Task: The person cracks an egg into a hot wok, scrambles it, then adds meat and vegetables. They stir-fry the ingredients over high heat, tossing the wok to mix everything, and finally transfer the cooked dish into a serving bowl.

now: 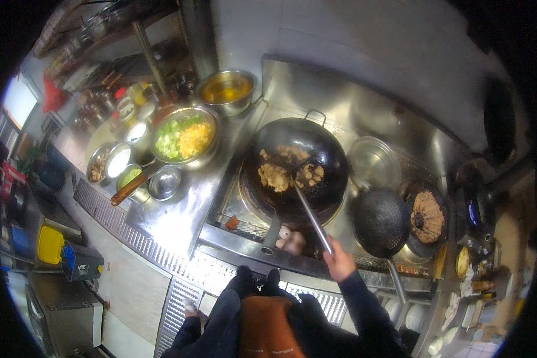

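My right hand grips the metal handle of a wok ladle or spatula. Its working end is down among pieces of browned food in a black wok on the stove, and I cannot make out its shape. Several browned clumps lie apart on the wok's base. The wok's hollow handle points toward me, beside what look like eggshells. Low beside my leg hangs my left hand, with something pale at it; whether it is held is unclear.
Left on the steel counter stand a sieve or pan of chopped greens and yellow pieces, small metal bowls and a bowl of oil. A perforated skimmer, a glassy lid or pan and a bamboo wok brush are right.
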The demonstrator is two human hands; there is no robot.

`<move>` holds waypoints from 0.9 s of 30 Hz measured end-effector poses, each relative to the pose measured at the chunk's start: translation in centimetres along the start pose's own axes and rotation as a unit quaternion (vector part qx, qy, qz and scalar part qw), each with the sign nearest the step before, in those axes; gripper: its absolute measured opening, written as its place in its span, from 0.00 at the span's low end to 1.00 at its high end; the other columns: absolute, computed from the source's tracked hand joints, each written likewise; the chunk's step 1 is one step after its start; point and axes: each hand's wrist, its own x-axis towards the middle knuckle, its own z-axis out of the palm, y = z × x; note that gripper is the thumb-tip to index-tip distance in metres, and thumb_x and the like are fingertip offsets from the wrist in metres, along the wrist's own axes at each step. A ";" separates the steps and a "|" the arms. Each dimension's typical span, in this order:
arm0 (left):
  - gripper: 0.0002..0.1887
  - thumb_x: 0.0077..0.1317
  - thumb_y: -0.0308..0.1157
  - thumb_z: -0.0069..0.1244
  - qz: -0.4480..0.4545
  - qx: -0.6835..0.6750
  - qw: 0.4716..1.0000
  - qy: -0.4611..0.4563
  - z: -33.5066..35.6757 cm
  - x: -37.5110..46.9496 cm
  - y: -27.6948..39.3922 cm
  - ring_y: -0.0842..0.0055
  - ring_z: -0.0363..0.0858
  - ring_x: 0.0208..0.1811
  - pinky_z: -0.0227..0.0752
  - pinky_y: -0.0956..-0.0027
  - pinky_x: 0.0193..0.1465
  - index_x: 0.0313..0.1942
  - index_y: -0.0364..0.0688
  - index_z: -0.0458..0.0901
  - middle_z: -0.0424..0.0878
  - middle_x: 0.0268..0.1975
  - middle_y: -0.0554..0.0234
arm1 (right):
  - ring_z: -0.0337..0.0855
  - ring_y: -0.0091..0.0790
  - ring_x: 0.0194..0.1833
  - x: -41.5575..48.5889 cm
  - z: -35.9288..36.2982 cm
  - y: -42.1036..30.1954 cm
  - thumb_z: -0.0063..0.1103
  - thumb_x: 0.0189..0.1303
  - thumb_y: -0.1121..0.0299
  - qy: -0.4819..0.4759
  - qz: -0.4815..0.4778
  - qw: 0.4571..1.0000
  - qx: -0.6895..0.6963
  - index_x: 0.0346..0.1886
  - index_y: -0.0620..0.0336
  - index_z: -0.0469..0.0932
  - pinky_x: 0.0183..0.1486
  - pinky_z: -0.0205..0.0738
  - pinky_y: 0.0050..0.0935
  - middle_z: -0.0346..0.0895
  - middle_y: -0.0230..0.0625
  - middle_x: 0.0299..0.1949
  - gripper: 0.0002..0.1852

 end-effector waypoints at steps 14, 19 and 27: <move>0.32 0.45 0.35 0.62 0.017 -0.088 0.995 -0.034 -9.5 11.2 8.1 0.52 0.77 0.52 0.71 0.60 0.55 0.50 0.31 0.72 0.79 0.48 0.40 | 0.80 0.48 0.25 4.2 2.1 -4.3 0.54 0.58 0.73 0.131 0.057 0.981 -0.129 0.64 0.53 0.65 0.31 0.74 0.40 0.79 0.51 0.31 0.28; 0.32 0.43 0.37 0.63 0.045 -0.192 0.978 -0.068 -12.1 16.7 4.1 0.51 0.78 0.51 0.72 0.58 0.53 0.49 0.32 0.74 0.80 0.46 0.40 | 0.65 0.20 0.14 15.4 9.9 -16.6 0.47 0.65 0.73 -0.026 0.131 0.879 0.458 0.64 0.51 0.59 0.11 0.59 0.20 0.68 0.29 0.22 0.24; 0.42 0.42 0.32 0.62 -0.062 -0.223 0.967 -0.103 -14.3 21.3 -5.8 0.59 0.72 0.59 0.66 0.64 0.61 0.61 0.34 0.64 0.73 0.58 0.46 | 0.67 0.23 0.17 41.6 23.2 -33.2 0.50 0.62 0.74 -0.157 0.067 0.922 0.349 0.68 0.61 0.52 0.16 0.65 0.26 0.69 0.31 0.22 0.31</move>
